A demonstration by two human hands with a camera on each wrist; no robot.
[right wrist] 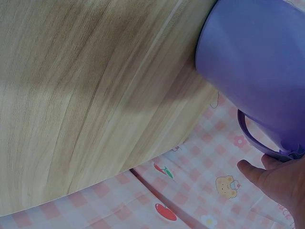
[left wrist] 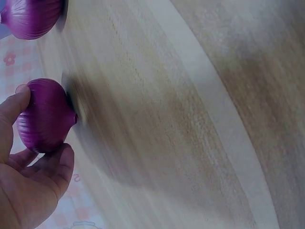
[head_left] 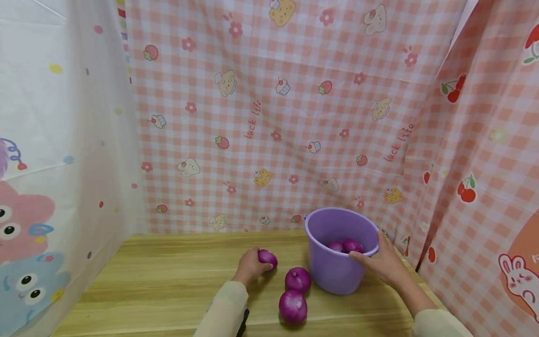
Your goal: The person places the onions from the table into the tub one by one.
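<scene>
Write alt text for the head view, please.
A left hand holds a purple onion near two more onions on a wood-grain table, while the right hand touches the rim of a purple bucket containing onions.

Soft, even light fills the head view; hazier wrist views show soft-edged shadows across the tabletop [left wrist: 143, 124].

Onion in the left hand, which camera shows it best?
The left wrist view: the onion is closest, tip visible. The head view shows it small, partly covered by the left hand; the right wrist view misses it.
</scene>
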